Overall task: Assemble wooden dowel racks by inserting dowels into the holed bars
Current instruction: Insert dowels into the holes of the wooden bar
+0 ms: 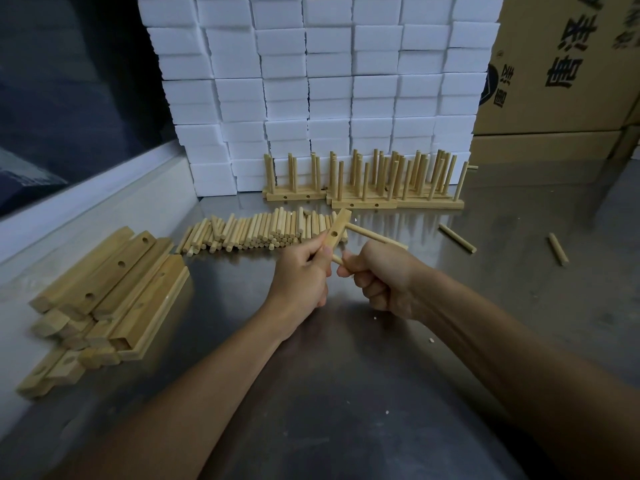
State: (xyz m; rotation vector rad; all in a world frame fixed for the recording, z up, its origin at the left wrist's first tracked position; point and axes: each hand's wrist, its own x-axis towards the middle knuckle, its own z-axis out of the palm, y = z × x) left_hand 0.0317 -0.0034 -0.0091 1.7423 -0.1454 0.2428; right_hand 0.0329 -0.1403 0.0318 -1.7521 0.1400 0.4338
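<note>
My left hand (300,279) grips a short wooden holed bar (336,230) and holds it tilted up above the metal table (346,393). One dowel (375,237) sticks out of the bar's upper hole toward the right. My right hand (382,277) pinches a second dowel (337,260) whose tip is against the bar's lower part. A pile of loose dowels (256,232) lies just behind my hands. A stack of holed bars (114,282) lies at the left. Finished racks (363,181) with upright dowels stand at the back.
A wall of white foam blocks (329,81) rises behind the racks. Cardboard boxes (561,64) stand at the back right. Two stray dowels (457,238) (557,249) lie on the table to the right. A pale ledge (104,206) borders the table at the left.
</note>
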